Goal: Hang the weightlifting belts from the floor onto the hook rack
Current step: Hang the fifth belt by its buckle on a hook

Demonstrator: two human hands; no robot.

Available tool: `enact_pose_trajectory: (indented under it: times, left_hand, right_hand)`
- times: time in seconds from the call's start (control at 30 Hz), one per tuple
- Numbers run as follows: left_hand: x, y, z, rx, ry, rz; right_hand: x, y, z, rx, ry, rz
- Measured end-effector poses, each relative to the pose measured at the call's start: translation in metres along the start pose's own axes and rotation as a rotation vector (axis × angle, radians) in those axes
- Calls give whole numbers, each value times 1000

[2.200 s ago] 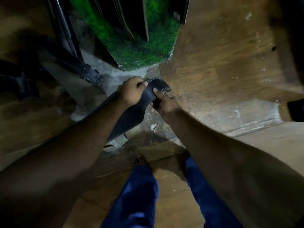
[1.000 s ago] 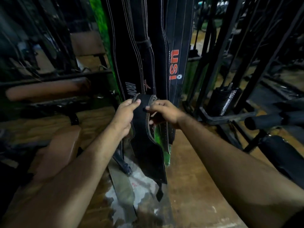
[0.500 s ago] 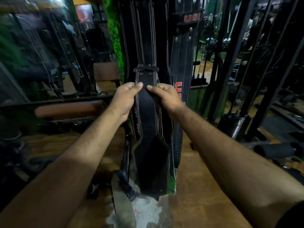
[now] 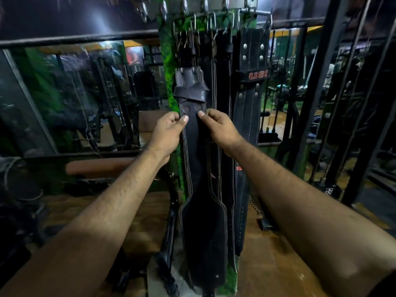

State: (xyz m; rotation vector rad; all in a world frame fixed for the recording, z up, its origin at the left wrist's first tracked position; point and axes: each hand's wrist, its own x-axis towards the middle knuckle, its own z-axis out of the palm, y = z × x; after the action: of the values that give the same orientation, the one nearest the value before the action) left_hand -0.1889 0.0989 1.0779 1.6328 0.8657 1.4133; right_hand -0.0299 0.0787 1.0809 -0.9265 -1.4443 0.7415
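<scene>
A long black weightlifting belt with pale stitching hangs straight down in front of me. My left hand pinches its left edge and my right hand pinches its right edge, both just below its buckle end. That end reaches up toward the hook rack, a metal bar with several hooks on a green pillar. Several other black belts hang there, one marked USI. Whether the held belt's top is on a hook is hidden in the dark.
A brown padded bench stands at the left behind my arm. Black machine frames and cables fill the right side. A mirror wall is at the left. The wooden floor lies below the belts.
I have stood up from the floor with the belt and raised it in front of the hanging belts. Both hands now hold it higher, close under the hooks.
</scene>
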Motion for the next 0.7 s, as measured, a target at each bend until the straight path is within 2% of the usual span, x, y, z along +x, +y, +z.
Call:
enact_pose_trajectory:
  times: [0.23,0.53,0.7]
  left_hand:
    - [3,17,0,-54,-15,7]
    - [11,33,-1,-91,34,102]
    - [30,53,5,-164,96,126]
  right_hand:
    - [16,-9,3,10,-69,-49]
    - [30,-21,12,-49,-6,-127]
    - [53,-46,16,138,-4,-154]
